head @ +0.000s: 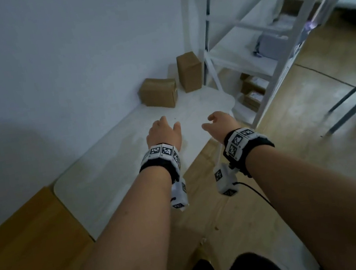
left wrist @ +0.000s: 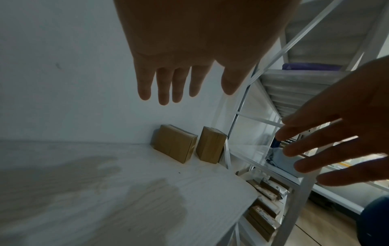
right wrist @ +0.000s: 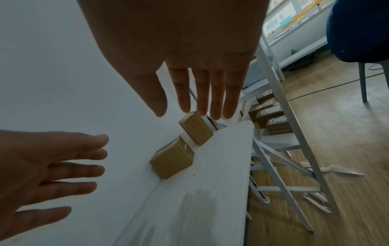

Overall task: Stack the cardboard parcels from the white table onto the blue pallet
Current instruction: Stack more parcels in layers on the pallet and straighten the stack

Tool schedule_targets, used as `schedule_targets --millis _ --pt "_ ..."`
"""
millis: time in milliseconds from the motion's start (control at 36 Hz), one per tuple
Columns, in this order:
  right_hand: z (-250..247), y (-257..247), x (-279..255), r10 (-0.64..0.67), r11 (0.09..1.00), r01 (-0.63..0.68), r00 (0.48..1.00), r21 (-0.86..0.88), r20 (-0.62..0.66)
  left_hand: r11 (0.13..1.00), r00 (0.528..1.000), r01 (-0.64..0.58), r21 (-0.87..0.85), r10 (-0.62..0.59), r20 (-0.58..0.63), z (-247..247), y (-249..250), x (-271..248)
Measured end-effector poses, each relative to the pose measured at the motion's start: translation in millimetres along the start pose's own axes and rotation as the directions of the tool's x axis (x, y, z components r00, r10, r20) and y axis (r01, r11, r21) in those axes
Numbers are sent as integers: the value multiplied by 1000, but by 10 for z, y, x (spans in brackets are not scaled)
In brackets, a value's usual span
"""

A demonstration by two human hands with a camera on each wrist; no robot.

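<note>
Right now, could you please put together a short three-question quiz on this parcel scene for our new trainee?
1. Multiple choice: how many cardboard parcels stand on the white table? A one; B two; C four.
2. True or false: the left hand is gripping the lying parcel.
3. Fill in: the upright parcel stands beside the white ____ at the table's far end.

Key
1. B: the lying parcel and the upright parcel, both by the wall.
2. False: the left hand and the right hand are open, fingers spread, short of both parcels.
3. The shelving rack.
</note>
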State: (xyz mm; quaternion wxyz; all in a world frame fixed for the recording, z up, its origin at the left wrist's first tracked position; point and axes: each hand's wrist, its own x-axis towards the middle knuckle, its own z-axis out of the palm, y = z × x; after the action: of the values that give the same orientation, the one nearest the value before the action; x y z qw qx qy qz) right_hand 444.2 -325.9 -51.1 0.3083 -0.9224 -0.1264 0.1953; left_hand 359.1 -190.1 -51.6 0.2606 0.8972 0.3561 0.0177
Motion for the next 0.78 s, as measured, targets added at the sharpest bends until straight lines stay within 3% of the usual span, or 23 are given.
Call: schedule_targets --millis 250,389,556,778 --pt "-153 -234 1098 -33 999 36 996 -38 89 997 997 76 2 -76 -19 69 228 1035" --pt "-13 -436 1851 -101 989 118 978 -85 184 983 983 181 -18 -182 -30 221 180 1632" --pt "113 -827 2641 -183 964 236 921 -121 343 958 956 285 -31 -286 -64 343 124 2230" --pt "356 -1174 3444 -252 913 365 853 -180 457 931 928 365 -8 -365 -73 469 67 2748"
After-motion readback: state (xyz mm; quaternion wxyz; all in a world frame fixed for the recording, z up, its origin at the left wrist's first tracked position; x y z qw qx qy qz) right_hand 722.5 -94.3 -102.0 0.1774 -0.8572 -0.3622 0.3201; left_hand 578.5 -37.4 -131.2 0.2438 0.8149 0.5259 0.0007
